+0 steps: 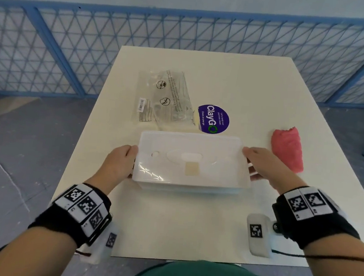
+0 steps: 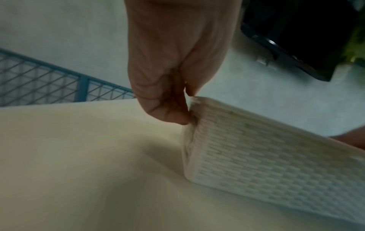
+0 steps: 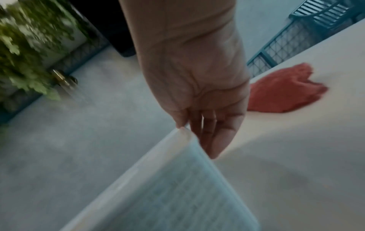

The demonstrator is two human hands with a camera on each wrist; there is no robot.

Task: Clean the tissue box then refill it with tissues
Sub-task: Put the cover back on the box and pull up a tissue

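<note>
The white tissue box [image 1: 192, 160] is at the table's middle, its open side turned up toward me, so I see the oval slot in its inner face. My left hand [image 1: 121, 161] pinches the box's left end at the rim. My right hand [image 1: 260, 164] grips the right end, thumb on the rim and fingers down the outer wall. In the left wrist view the woven-patterned box [image 2: 266, 156] is tilted, its low corner at the tabletop, under the pinching left hand [image 2: 173, 78]. The right wrist view shows the right hand [image 3: 197, 93] on the blurred box [image 3: 177, 187].
A red cloth [image 1: 288, 148] lies right of the box, also in the right wrist view [image 3: 282, 93]. A clear plastic wrapper [image 1: 162, 98] and a round purple ClayGo sticker [image 1: 213, 118] lie behind the box on the cream table [image 1: 191, 226]. A blue mesh fence [image 1: 74, 51] stands beyond.
</note>
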